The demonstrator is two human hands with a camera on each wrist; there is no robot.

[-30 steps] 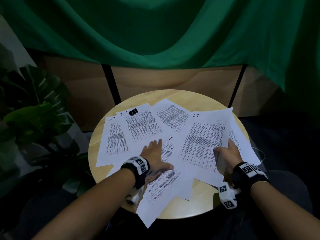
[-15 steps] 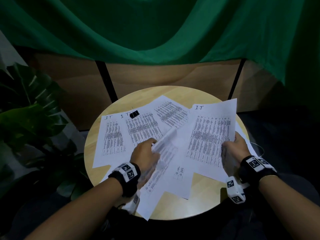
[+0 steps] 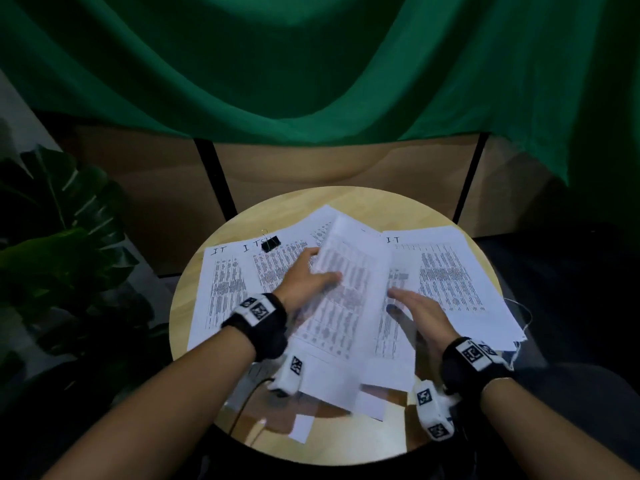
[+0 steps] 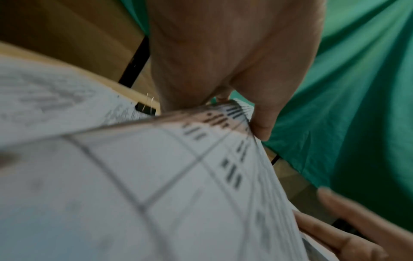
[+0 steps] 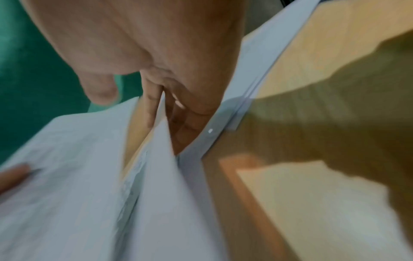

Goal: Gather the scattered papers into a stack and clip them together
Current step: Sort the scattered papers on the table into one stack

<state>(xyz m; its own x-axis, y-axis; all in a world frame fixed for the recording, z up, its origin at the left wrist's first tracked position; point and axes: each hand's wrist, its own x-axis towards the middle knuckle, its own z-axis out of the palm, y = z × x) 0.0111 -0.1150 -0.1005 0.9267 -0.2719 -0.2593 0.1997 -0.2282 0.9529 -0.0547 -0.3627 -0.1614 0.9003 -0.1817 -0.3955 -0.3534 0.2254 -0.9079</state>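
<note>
Several printed sheets lie fanned over the round wooden table (image 3: pixel 346 441). My left hand (image 3: pixel 308 275) pinches one sheet (image 3: pixel 346 306) and holds it tilted up above the middle of the pile; in the left wrist view its thumb (image 4: pixel 263 123) lies on the sheet's edge (image 4: pixel 178 176). My right hand (image 3: pixel 412 303) is flat with straight fingers just right of that raised sheet, over the right-hand sheets (image 3: pixel 450 271). The right wrist view is blurred and shows straight fingers (image 5: pixel 152 106) against paper edges. A black binder clip (image 3: pixel 270 243) sits on the far left sheets, also seen as the clip (image 4: pixel 145 107).
A leafy plant (image 3: pixel 62 254) stands close to the table's left side. Green cloth (image 3: pixel 311 81) hangs over wooden panels behind. Some sheets overhang the table's near edge and right edge. Bare wood shows at the near rim and far rim.
My left hand has picked a sheet up from the middle and swung it up and rightward. My right hand has let go of the right sheet and moved left, fingers straightened.
</note>
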